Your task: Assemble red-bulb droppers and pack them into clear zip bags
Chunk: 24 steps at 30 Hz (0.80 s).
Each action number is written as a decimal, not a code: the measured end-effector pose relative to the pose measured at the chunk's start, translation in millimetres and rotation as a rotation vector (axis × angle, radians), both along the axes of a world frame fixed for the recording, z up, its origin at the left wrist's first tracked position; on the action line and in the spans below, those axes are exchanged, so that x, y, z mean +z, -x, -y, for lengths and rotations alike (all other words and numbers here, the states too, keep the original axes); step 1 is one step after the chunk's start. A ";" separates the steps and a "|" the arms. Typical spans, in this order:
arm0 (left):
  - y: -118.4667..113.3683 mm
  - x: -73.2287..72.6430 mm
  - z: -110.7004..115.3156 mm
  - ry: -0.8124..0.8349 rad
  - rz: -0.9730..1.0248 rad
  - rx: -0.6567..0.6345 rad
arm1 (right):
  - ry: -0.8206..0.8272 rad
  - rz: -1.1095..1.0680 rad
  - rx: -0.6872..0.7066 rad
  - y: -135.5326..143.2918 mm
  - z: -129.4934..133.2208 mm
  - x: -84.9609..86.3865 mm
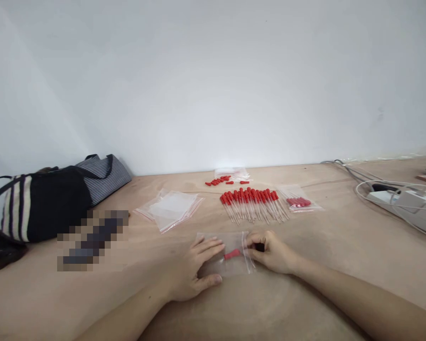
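A clear zip bag (213,271) lies flat on the table in front of me. Inside it is a dropper with a red rubber bulb (232,254); the bulb points right and the tube runs toward my left fingers. My left hand (199,265) rests on the bag's left part, fingers stretched and thumb apart. At the bag's zip end on the right, my right hand (268,251) is closed in a pinch on the edge. Just beyond, a row of several red-topped droppers (252,203) lies side by side. Flat zip bags (173,208) are stacked to the left of them.
A filled bag of droppers (300,201) lies right of the row. Loose red bulbs (218,180) and clear tubes (243,175) are near the wall. A black striped bag (57,203) and a blurred-out object (95,240) stand left. A power strip (408,201) with cables sits right.
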State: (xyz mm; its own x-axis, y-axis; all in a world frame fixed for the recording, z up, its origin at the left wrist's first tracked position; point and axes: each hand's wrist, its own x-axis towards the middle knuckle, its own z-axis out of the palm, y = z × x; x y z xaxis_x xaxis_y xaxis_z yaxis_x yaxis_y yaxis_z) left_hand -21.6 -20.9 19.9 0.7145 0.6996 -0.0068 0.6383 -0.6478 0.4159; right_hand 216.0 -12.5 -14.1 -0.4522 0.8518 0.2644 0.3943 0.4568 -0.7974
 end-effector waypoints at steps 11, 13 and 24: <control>-10.1 -5.0 -5.2 -0.002 0.034 0.009 | -0.159 0.333 -0.718 -48.8 -107.4 21.9; -10.4 -3.8 -4.6 0.012 0.020 0.014 | -0.135 0.352 -0.744 -49.5 -124.1 20.8; -11.0 -2.6 -4.5 0.005 0.013 0.009 | -0.022 0.111 -0.710 -52.2 -141.0 23.8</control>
State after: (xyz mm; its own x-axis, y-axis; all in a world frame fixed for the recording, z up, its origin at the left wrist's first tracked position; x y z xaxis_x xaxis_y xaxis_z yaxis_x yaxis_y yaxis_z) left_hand -10.6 -16.4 17.3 0.7080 0.7062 -0.0008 0.6386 -0.6398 0.4275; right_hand 268.2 128.5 9.7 0.1837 0.9453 0.2697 0.6803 0.0758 -0.7290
